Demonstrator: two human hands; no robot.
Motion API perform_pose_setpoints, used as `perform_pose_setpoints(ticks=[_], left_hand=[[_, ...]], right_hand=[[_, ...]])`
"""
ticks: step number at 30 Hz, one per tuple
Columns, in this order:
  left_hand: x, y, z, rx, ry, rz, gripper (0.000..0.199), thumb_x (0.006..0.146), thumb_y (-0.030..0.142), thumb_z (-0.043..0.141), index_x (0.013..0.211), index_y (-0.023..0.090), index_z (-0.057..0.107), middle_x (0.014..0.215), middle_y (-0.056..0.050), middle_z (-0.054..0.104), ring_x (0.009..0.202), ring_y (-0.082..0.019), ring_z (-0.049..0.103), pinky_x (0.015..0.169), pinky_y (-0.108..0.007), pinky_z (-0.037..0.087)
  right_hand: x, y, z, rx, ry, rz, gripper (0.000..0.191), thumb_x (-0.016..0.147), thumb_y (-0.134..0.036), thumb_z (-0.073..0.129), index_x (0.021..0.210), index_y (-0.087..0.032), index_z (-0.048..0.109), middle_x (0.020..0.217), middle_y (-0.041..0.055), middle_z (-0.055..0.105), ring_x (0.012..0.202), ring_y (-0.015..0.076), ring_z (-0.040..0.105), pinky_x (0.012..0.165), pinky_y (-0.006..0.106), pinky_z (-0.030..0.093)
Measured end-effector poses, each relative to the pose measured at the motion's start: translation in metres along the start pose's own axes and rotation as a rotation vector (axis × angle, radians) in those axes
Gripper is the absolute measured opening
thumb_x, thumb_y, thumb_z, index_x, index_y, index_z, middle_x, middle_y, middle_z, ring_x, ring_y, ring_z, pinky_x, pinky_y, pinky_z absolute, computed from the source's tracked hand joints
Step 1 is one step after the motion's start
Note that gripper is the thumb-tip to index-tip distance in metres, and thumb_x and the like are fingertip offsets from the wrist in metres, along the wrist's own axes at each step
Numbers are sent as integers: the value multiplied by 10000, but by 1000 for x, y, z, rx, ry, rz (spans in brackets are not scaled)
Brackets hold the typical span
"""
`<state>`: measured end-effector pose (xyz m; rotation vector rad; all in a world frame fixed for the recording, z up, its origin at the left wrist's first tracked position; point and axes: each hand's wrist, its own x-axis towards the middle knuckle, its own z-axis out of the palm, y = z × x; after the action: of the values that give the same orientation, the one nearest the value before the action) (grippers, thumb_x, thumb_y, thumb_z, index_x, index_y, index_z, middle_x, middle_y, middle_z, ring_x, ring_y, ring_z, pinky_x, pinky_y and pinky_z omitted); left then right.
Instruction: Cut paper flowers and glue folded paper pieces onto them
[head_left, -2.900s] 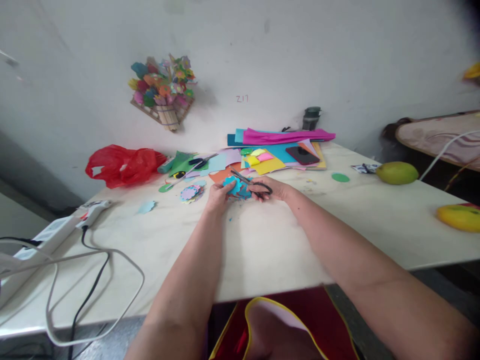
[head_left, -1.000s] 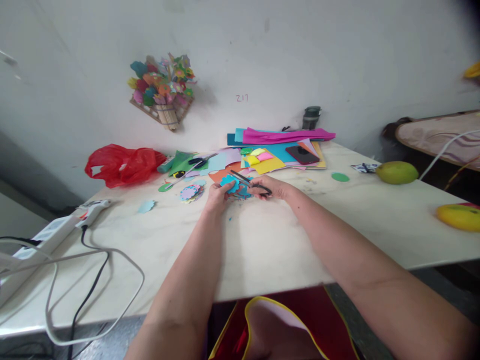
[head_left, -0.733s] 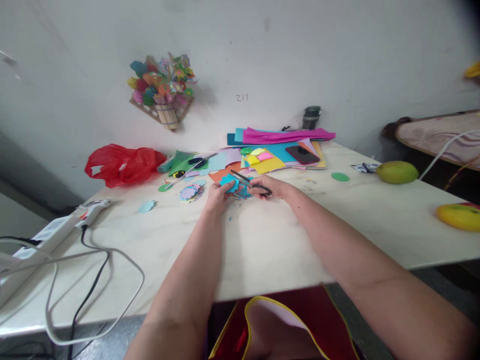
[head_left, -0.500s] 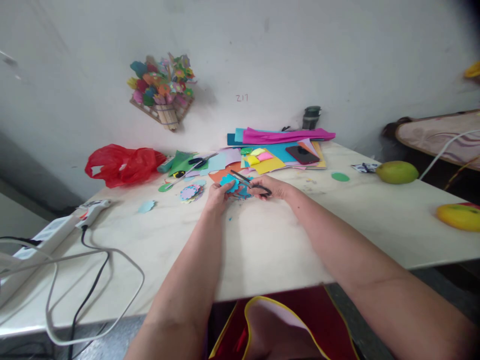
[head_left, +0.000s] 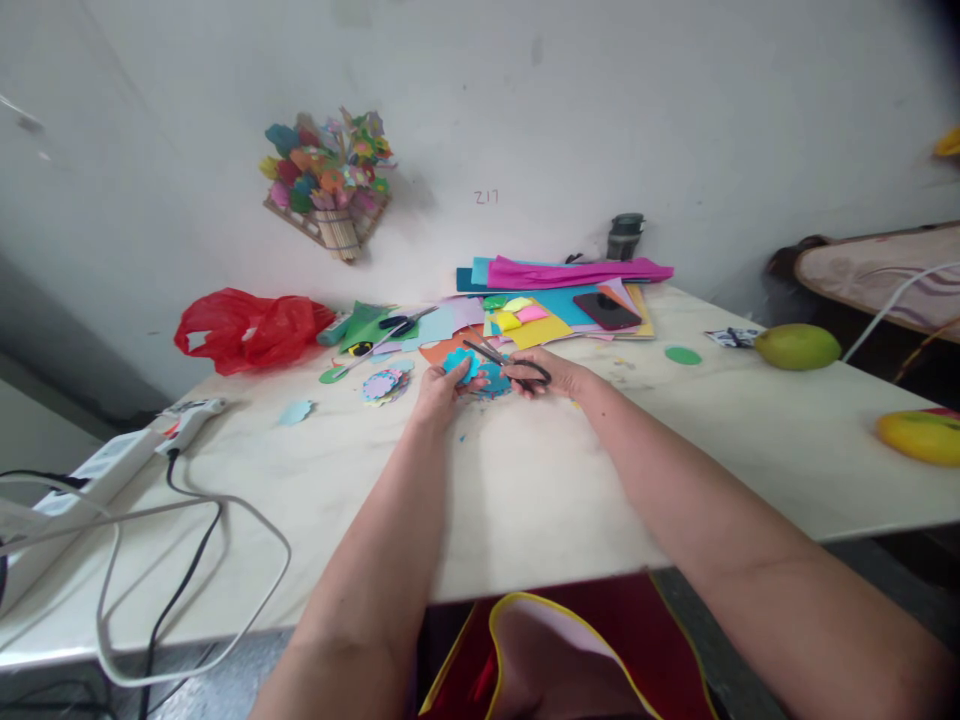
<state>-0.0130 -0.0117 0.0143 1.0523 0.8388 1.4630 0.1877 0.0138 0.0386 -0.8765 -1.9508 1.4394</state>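
My left hand (head_left: pixel 442 391) pinches a blue scalloped paper flower (head_left: pixel 460 366) between thumb and fingers. Closed round the dark handles of a pair of scissors (head_left: pixel 491 353) is my right hand (head_left: pixel 541 372); the blades are parted and point left, close to the flower's right edge. Under and between the hands lie more blue paper (head_left: pixel 495 379) and small scraps. Left of my left hand rests a stack of scalloped paper cut-outs (head_left: pixel 382 384), lilac on top. Farther left lies a single pale blue scalloped cut-out (head_left: pixel 295 412).
Behind my hands are coloured sheets (head_left: pixel 551 330), a phone (head_left: pixel 609 310), and a second pair of scissors (head_left: pixel 405 322). A red plastic bag (head_left: pixel 251 330) stands left. Near the left edge lie a glue gun (head_left: pixel 191 425), power strip (head_left: pixel 90 480) and cables. A mango (head_left: pixel 798 346) sits right.
The scissor blades have opened wider and drawn slightly away from the blue flower, with my right hand shifted a little right. My left hand still holds the flower.
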Motion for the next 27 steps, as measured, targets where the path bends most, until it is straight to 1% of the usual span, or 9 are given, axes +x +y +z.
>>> perform_pose_setpoints(ticks=[3,6,9,12,19,21,24,27], left_hand=[[-1,1,1,-15,-10,2,359,555,351,830,748,112,645,678,-40,681,569,-150,648,597,-279,568],[-3,2,4,-24,-17,-1,354,541,342,838,725,104,653,699,-39,686,553,-121,626,588,-254,562],[-5,4,5,-15,-27,-7,347,551,349,833,714,96,659,706,-55,689,576,-125,626,611,-263,564],[-6,5,6,-10,-43,-9,337,570,345,824,736,98,666,719,-60,692,568,-125,622,600,-264,561],[-4,3,3,-32,-35,-15,307,568,306,825,721,99,658,719,-56,690,575,-126,624,602,-266,556],[-4,3,3,-20,-50,-24,306,573,312,822,714,100,653,701,-54,683,550,-121,613,592,-263,547],[-5,3,4,-14,-99,-38,318,574,312,823,741,102,653,678,-50,676,539,-123,611,583,-259,537],[-6,3,4,1,-164,-54,336,586,318,819,796,107,662,661,-49,676,532,-132,612,576,-264,534]], right_hand=[[2,1,3,-2,-14,-5,300,766,-418,648,736,-143,530,580,5,618,398,66,516,301,170,259],[4,1,7,-4,-22,-12,299,744,-408,670,753,-139,540,589,7,623,417,74,536,304,165,256],[7,3,10,-39,-10,-29,303,724,-405,691,763,-139,551,581,-2,617,409,70,531,307,159,258],[10,5,11,-75,9,-38,314,712,-420,701,759,-141,564,578,-5,614,402,74,531,305,165,262],[9,3,13,-57,33,-78,308,720,-424,682,722,-136,572,560,-12,579,404,65,506,327,172,265],[9,2,14,-19,79,-89,305,698,-412,697,754,-136,580,561,-18,578,411,70,503,336,177,269],[11,2,14,90,197,-108,348,650,-383,724,861,-146,582,559,-40,569,441,81,510,373,181,310],[13,2,15,170,304,-100,404,603,-343,743,918,-167,562,549,-58,547,478,93,518,383,176,295]])
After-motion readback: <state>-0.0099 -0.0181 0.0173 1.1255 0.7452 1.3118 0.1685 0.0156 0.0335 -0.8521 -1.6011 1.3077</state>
